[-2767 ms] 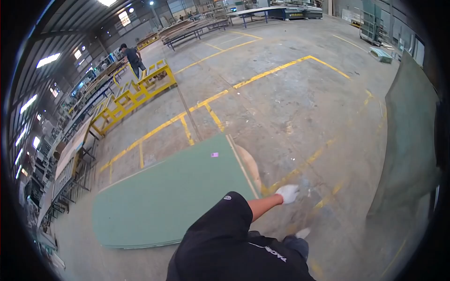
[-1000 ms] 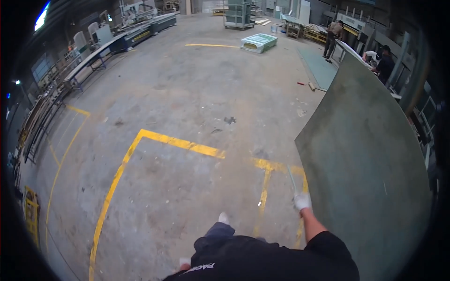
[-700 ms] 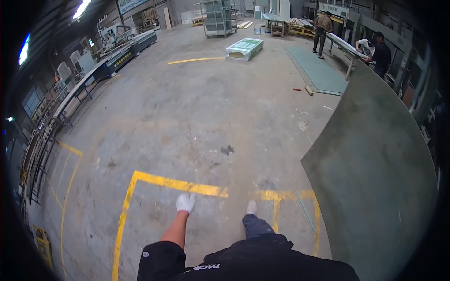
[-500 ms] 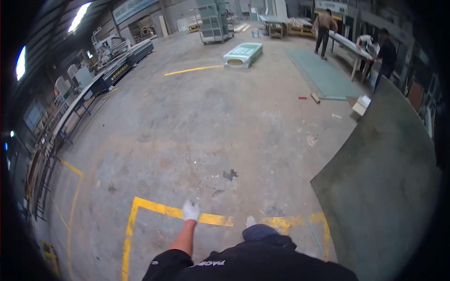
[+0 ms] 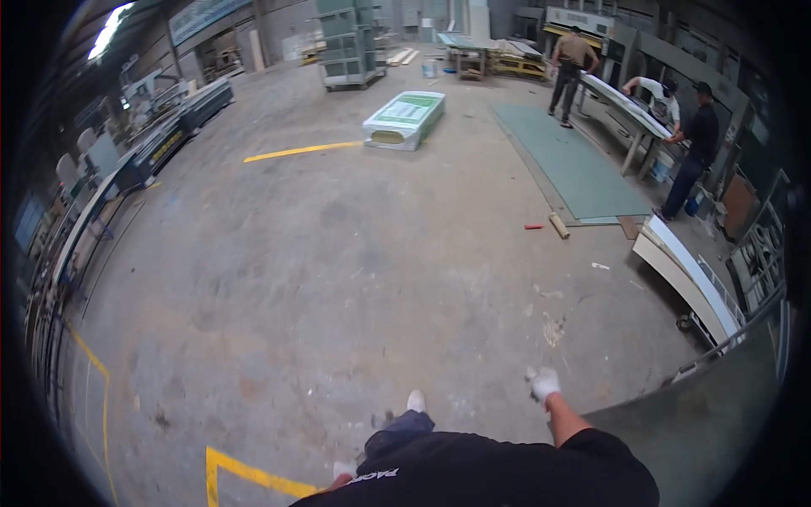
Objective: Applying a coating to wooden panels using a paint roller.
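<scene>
My right hand [image 5: 545, 384], in a white work glove with greyish smudges, hangs out ahead of my body on the right. Its fingers look loosely apart, with nothing in them. The nearest thing to it is a large dark green sheet [image 5: 684, 431] at the lower right; hand and sheet look apart. Low beside my black shirt, my left hand [image 5: 344, 468] shows only as a bit of white glove and wrist. Its fingers are mostly hidden, over the floor close to a yellow line [image 5: 262, 476]. One pale shoe [image 5: 416, 400] is forward on the concrete.
A wrapped green-and-white pack [image 5: 405, 118] lies ahead. Right of it are a flat green sheet [image 5: 574, 160], a small roll [image 5: 559, 226] and a stack of white panels [image 5: 688, 275]. Three people stand around a long table [image 5: 625, 106]. A wheeled rack [image 5: 346, 46] stands behind; machinery [image 5: 152, 152] lines the left.
I have moved forward across the floor, and the dark green sheet has slipped toward the lower right. My left hand has swung back to the lower edge; my right hand has come into view.
</scene>
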A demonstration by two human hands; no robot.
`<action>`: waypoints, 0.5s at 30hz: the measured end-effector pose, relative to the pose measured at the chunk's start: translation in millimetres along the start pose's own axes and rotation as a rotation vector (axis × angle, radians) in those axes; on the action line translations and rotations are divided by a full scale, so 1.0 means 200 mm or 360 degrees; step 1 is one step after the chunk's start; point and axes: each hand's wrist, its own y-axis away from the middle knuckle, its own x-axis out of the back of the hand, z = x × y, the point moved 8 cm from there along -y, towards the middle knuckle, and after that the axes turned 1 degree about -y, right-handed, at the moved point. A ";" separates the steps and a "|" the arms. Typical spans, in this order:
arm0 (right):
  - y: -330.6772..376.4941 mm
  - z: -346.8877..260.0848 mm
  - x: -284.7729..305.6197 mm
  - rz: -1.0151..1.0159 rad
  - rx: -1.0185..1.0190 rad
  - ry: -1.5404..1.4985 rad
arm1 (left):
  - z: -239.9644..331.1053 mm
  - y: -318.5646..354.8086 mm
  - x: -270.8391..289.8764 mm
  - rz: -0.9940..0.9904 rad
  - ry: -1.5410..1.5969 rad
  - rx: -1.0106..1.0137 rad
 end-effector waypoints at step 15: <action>-2.09 -0.01 -0.47 -0.0533 0.0375 0.1019 | 2.72 -3.64 1.61 0.0182 0.1427 -0.0162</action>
